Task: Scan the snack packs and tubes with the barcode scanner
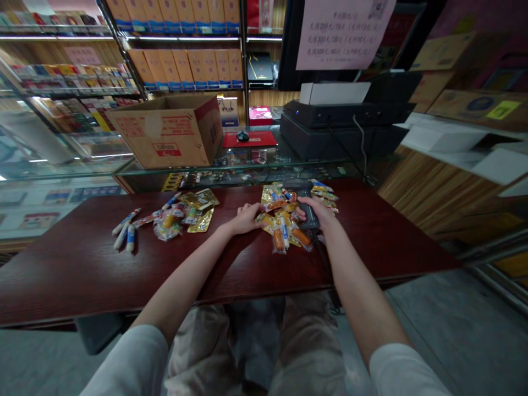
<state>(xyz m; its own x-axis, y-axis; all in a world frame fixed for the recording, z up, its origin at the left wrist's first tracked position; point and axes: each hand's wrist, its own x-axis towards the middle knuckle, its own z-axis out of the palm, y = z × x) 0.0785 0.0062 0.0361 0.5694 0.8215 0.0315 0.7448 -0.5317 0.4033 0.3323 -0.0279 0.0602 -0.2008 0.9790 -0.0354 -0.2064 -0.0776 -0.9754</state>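
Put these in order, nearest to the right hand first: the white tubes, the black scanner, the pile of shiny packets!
1. The black handheld scanner: gripped in the right hand.
2. The pile of shiny snack packets: on the table, right beside the hand, on its left.
3. The white tubes: much farther left on the table.

Stocked shelves (185, 60) rise behind a glass display counter (235, 171) above a grey floor (454, 324).

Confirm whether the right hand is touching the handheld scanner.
Touching: the head view shows the right hand wrapped around the scanner, its fingers closed on the dark body just above the snack packets.
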